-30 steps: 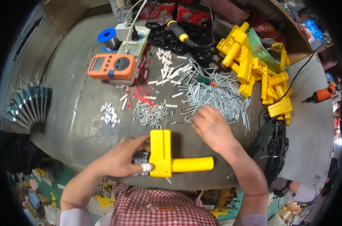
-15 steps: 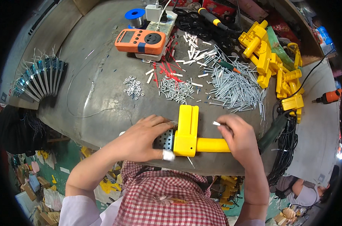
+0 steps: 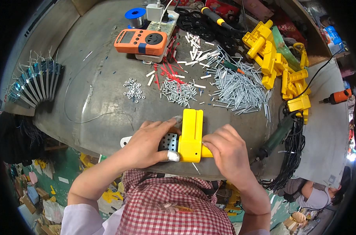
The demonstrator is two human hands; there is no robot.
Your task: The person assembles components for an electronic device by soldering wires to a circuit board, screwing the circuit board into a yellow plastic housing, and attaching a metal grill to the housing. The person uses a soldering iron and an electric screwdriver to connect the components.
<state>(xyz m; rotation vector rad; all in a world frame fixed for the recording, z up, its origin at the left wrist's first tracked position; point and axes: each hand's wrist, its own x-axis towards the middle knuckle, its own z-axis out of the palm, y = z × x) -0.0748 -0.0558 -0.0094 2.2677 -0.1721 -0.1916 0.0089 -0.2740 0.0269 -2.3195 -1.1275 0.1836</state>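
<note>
My left hand [image 3: 152, 143], with whitish wrapping on its thumb, is closed round the perforated metal tube [image 3: 168, 141] of a yellow plastic tool body. An upright yellow block [image 3: 192, 131] sits at the tube's right end, and a thin pale wire [image 3: 196, 168] sticks out below it. My right hand [image 3: 228, 150] pinches at the block's right side, over the yellow handle. Its fingertips almost wholly hide the small white sleeve that showed in them half a second ago. A flat metal tab [image 3: 125, 141] shows left of my left hand.
Beyond my hands lie nuts [image 3: 134, 91], short screws [image 3: 178, 93], long screws [image 3: 240, 88], white sleeves [image 3: 194, 49] and red pieces [image 3: 168, 72]. An orange meter [image 3: 140, 42] and solder spool [image 3: 135, 17] stand farther back. Yellow casings [image 3: 270, 58] and black cables [image 3: 289, 152] crowd the right side.
My right hand has moved left along the handle to the yellow block, its fingertips now against the block's side. My left hand keeps its grip on the tube. The whole view has shifted slightly.
</note>
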